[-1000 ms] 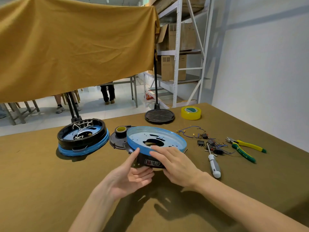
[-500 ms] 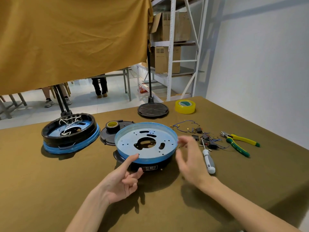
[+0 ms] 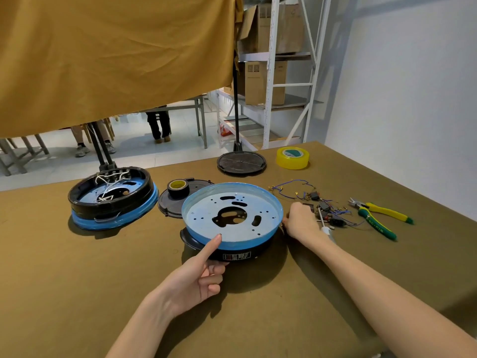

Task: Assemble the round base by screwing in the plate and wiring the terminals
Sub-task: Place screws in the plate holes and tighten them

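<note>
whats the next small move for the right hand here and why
Probably pick up the screwdriver. The right hand lies right beside it, by the edge of the round base, while the left hand steadies the front rim with one finger. The blue plate's holes look empty, so screws seem not yet driven.

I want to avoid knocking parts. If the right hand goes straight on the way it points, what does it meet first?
Probably the small black electrical parts with wires just beyond the right hand; depth is hard to judge.
</note>
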Demonstrator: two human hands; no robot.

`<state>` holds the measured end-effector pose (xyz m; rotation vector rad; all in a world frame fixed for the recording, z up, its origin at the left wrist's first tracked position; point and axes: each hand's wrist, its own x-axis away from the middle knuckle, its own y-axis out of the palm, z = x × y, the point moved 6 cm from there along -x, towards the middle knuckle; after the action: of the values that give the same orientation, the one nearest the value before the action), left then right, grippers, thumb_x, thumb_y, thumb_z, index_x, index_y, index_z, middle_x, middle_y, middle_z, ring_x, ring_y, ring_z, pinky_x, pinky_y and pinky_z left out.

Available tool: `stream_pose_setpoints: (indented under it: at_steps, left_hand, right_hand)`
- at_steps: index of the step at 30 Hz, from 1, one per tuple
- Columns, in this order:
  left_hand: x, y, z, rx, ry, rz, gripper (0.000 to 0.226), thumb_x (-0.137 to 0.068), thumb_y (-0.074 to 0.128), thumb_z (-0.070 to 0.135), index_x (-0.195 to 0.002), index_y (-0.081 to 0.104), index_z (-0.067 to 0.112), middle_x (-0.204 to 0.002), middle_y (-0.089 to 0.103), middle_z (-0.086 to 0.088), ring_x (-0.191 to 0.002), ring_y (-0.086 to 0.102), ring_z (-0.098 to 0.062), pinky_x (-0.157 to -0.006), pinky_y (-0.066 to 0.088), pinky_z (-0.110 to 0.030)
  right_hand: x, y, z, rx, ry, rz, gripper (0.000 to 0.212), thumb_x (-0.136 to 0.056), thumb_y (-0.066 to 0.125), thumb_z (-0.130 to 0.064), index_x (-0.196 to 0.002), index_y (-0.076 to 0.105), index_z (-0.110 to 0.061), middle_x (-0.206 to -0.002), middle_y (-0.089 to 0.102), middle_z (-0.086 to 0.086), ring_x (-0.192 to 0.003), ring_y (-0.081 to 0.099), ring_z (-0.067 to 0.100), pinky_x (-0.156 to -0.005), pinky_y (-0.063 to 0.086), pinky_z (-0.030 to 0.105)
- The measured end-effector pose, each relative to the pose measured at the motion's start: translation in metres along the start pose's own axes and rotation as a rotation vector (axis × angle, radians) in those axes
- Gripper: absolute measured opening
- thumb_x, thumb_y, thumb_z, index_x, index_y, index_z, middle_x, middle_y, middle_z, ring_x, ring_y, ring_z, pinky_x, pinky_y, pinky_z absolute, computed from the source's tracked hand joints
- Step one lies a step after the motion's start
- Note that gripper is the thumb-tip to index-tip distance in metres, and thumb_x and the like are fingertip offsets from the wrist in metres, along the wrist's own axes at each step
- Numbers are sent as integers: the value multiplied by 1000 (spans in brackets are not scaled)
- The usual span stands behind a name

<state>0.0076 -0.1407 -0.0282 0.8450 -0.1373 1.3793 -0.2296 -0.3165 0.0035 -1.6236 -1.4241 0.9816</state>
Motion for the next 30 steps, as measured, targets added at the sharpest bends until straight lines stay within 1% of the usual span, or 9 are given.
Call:
stream_pose_setpoints:
  at_steps: [4, 12, 15, 19, 23, 24, 25, 27, 30]
  left_hand:
    - [2, 2, -1, 24, -3, -3, 70, -72, 84, 52, -116, 54, 6, -67, 39, 0, -50, 28, -8, -45, 33, -21]
    - [12, -13, 5, 46, -137, -99, 74, -68, 92, 35, -120, 65, -10, -65, 30, 5, -46, 23, -6, -38, 31, -20]
    - [14, -17, 7, -54, -179, -121, 72, -56, 101, 40, -104, 77, -7, -62, 31, 6, -47, 22, -6, -40, 30, -19]
    - [9, -28, 13, 92, -126, 40, 91, -57, 97, 48, -122, 68, -9, -59, 31, 7, -41, 28, -7, -38, 39, -22]
    - [4, -36, 24, -1, 6, 228, 105, -54, 80, 74, -127, 61, 1, -63, 47, 3, -52, 45, -9, -50, 48, -24]
    - [3, -33, 27, -69, 30, 260, 114, -52, 74, 80, -134, 58, 2, -79, 36, 5, -66, 32, -14, -63, 53, -28]
    - [1, -31, 28, -116, 46, 272, 121, -54, 69, 82, -144, 50, 3, -136, 50, -11, -123, 52, -21, -80, 56, -34]
    - [-1, -24, 32, -157, 88, 270, 128, -58, 66, 81, -155, 34, 3, -150, 51, -17, -132, 56, -31, -102, 50, -44]
    - [2, -24, 39, -119, 175, 311, 120, -54, 78, 73, -147, 46, 3, -132, 64, -17, -112, 66, -27, -90, 56, -42]
  right_hand:
    - [4, -4, 4, -205, 34, -29, 11, -98, 67, -13, -93, 71, -4, -92, 73, 14, -82, 69, 29, -76, 60, 42]
    - [63, -92, -27, -696, -363, 503, 9, -89, 79, -18, -93, 71, -22, -83, 70, -14, -77, 67, 2, -73, 57, 19]
    - [81, -98, -78, -667, -644, 306, 12, -88, 80, -10, -91, 72, -19, -81, 70, -13, -77, 69, 5, -70, 56, 16]
    - [90, -52, -100, -580, -595, -143, 6, -86, 78, -4, -88, 73, -7, -76, 75, 3, -66, 72, 15, -70, 62, 34]
    - [97, -31, -90, -701, -436, -191, 7, -88, 78, -6, -88, 72, -9, -75, 75, 6, -66, 74, 18, -70, 64, 38]
    - [99, -28, -89, -718, -412, -184, 8, -88, 78, -8, -89, 71, -11, -75, 75, 4, -66, 74, 16, -70, 64, 39]
    - [101, -27, -88, -722, -398, -170, 8, -89, 78, -9, -89, 71, -13, -75, 75, 3, -66, 74, 15, -70, 65, 39]
    - [105, -27, -87, -739, -385, -140, 7, -90, 78, -12, -91, 72, -14, -76, 74, 1, -67, 74, 13, -70, 65, 38]
    - [107, -29, -86, -779, -369, -128, 7, -90, 78, -13, -91, 72, -15, -76, 74, -1, -69, 74, 13, -72, 65, 36]
